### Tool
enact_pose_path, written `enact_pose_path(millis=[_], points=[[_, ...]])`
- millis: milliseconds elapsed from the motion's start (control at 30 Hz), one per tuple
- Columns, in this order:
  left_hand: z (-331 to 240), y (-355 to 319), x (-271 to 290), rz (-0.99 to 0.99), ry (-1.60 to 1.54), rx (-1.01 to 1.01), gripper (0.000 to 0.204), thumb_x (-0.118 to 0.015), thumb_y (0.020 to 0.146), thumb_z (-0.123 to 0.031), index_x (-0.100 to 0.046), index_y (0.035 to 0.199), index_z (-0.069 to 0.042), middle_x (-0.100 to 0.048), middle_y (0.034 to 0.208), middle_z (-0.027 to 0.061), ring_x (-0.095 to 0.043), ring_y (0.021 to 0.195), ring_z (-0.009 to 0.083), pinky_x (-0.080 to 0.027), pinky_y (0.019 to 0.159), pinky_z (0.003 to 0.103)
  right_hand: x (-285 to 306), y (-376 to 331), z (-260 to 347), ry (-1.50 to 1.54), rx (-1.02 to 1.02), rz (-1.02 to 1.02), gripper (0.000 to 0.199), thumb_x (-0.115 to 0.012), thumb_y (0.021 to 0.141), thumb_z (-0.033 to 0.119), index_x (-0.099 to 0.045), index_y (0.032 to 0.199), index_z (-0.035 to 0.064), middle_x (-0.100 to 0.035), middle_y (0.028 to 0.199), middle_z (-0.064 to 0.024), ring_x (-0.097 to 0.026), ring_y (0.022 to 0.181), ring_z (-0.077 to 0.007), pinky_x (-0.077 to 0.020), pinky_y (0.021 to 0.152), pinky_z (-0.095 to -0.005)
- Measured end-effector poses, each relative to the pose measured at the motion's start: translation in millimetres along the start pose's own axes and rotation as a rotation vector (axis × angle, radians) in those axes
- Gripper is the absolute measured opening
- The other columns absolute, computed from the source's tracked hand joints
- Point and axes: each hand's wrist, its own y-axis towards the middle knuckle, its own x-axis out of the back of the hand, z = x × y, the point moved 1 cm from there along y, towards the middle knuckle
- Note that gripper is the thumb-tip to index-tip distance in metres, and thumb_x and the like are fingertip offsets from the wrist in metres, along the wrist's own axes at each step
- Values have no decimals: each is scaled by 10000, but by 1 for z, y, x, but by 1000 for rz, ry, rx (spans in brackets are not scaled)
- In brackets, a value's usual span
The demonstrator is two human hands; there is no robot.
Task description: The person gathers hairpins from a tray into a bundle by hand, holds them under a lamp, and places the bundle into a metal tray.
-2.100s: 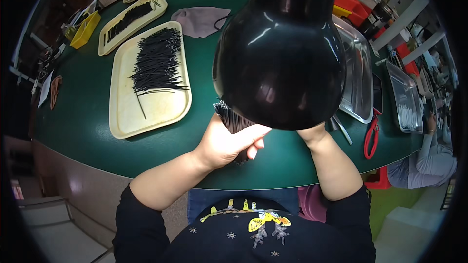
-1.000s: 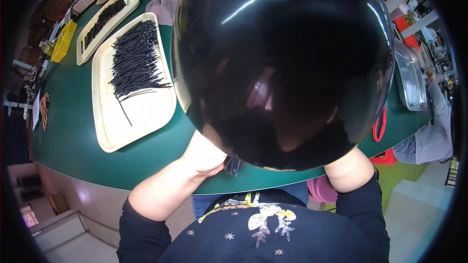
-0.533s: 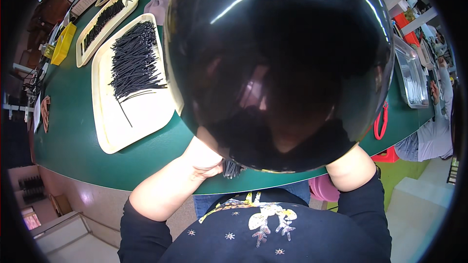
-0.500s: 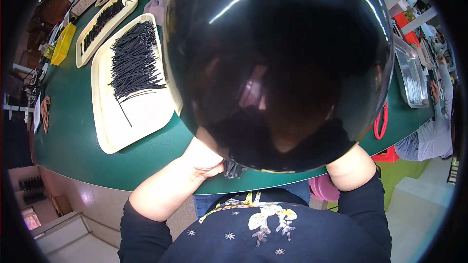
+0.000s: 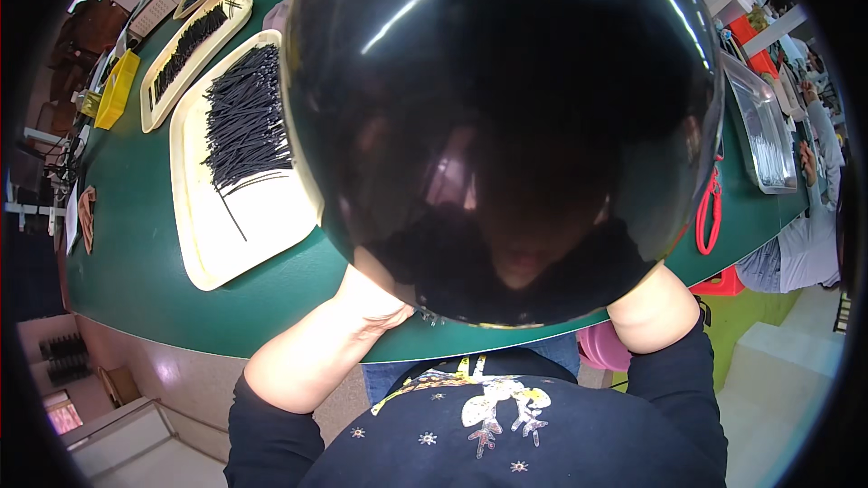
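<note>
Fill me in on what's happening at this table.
A person sits at a green table, forearms reaching forward. A big glossy black dome close to the camera blocks most of the view. The left hand shows only at its lower edge, fingers hidden; the right hand is fully hidden, only the forearm shows. What they hold cannot be seen. To the left lies a cream tray of thin black sticks, more trays beyond. Red scissors lie on the right.
</note>
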Motion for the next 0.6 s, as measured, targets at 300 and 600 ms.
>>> enact_pose_path(millis=[300,600], points=[[1,2,6,-26,35,-40,156,-598,835,74,-589,991,77,-640,795,158,-632,659,215,-544,602,304,-11,6,15,-421,170,-20,557,-671,814,13,-449,1321,-43,-557,1271,-164,-569,1126,-226,-470,965,-349],[-1,1,-4,-6,6,-5,171,-615,841,36,-593,1009,61,-641,808,150,-632,659,204,-541,602,294,-9,5,19,-362,131,-6,598,-673,818,24,-407,1350,-33,-515,1316,-161,-524,1180,-226,-438,1001,-360]])
